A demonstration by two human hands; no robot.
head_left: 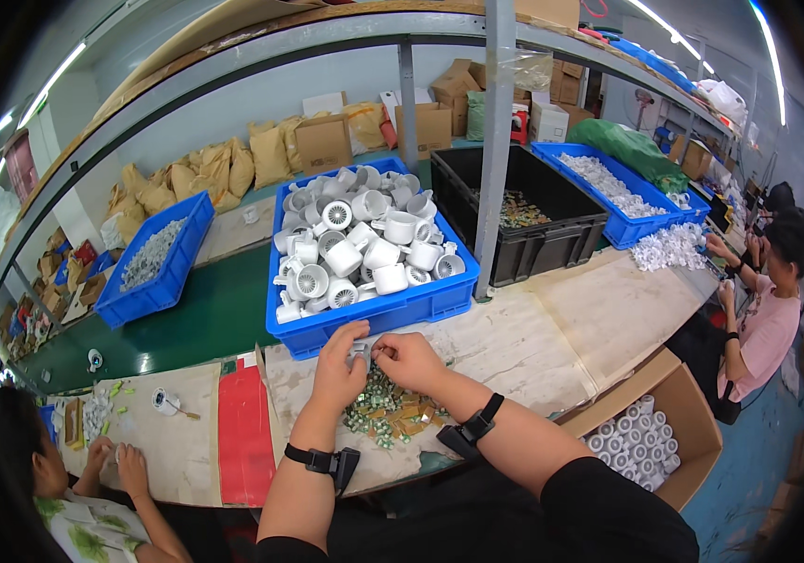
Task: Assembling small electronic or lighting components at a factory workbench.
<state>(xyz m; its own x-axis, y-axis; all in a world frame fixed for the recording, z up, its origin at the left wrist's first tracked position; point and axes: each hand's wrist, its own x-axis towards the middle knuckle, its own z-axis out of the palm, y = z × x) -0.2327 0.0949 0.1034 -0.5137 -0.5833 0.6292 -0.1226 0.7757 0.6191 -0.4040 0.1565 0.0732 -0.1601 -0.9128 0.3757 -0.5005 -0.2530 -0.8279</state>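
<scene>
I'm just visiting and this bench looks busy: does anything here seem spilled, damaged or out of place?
Mostly the worn tabletop: its pale covering is scuffed and peeling. Small green and gold parts lie in a loose heap on it, not in a bin, below the left hand and right hand. The white plastic housings sit jumbled in the blue plastic crate.

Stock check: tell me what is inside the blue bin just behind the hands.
The blue bin is heaped with white plastic cups, some showing round grilles. The pile covers the bin's floor, so anything lower down is hidden.
</scene>
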